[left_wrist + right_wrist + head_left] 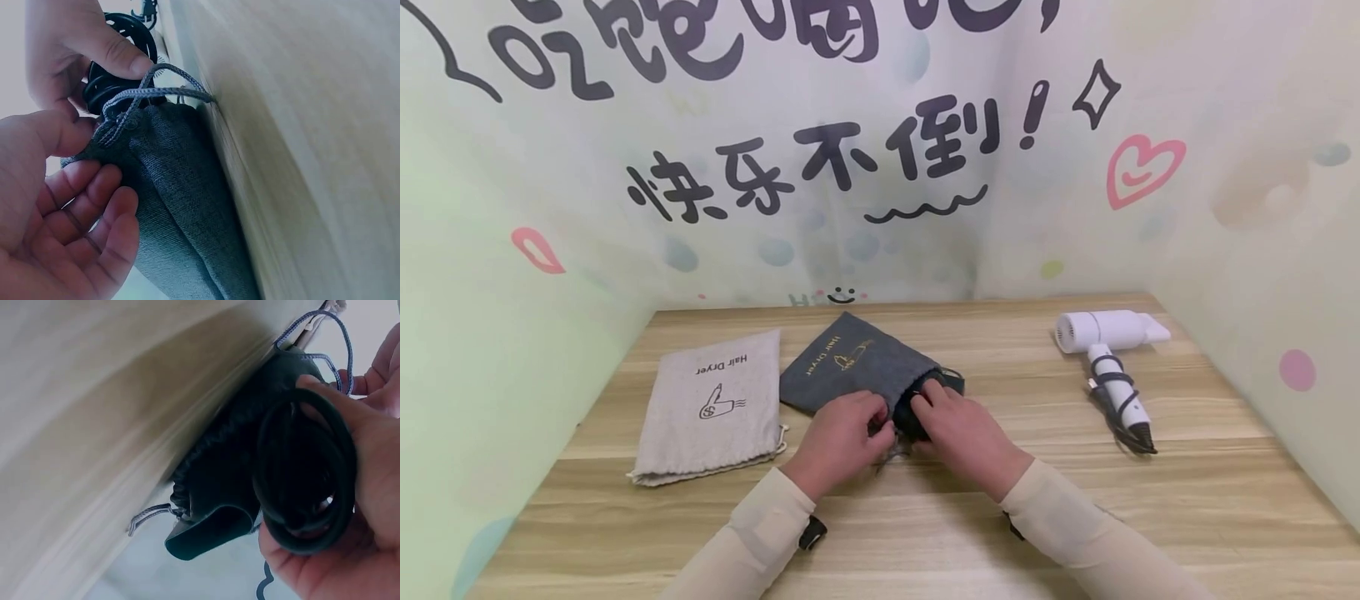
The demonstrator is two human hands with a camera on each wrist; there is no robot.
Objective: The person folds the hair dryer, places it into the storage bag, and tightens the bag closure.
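Note:
A dark grey drawstring bag, printed "Hair Dryer", lies at the table's middle with its mouth towards the person. My left hand pinches the bag's near rim between thumb and forefinger, its other fingers loosely bent, close to the looped drawstring. At the mouth, my right hand grips a coiled black cord. A dark, wide-ended nozzle-like piece sticks out beside the cord. The bag hides whatever the cord and nozzle belong to.
On the left lies a beige drawstring bag with a hair dryer print. To the right is a white hair dryer, its black cord wound round the handle. A printed cloth wall borders the wooden table.

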